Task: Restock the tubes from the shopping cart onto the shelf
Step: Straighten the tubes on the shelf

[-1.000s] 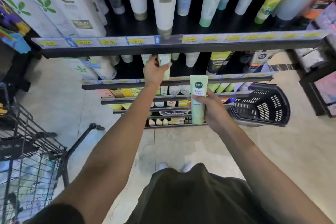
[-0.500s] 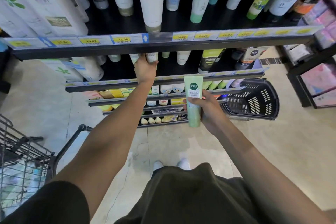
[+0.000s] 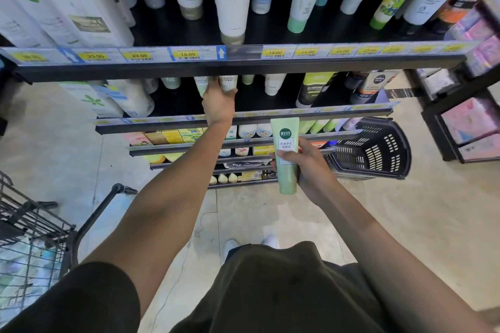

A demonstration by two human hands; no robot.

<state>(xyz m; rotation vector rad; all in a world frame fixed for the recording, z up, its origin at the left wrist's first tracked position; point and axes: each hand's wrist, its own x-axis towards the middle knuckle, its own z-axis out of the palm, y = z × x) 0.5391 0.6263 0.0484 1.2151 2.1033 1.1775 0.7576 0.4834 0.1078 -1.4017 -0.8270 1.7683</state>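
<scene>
My left hand reaches into the second shelf and grips a pale green tube standing there, its top hidden under the shelf above. My right hand holds a second pale green tube upright in front of the lower shelves, cap end down, round dark green logo near the top. The wire shopping cart stands at the lower left with pale packages inside.
The top shelf carries several large white, green and yellow tubes behind yellow price tags. A black plastic basket sits on the floor at the right. A side rack with pink packs stands further right. Tiled floor lies below.
My left hand has pushed its tube further back onto the second shelf. The right hand keeps its tube in about the same place. My view has tilted slightly.
</scene>
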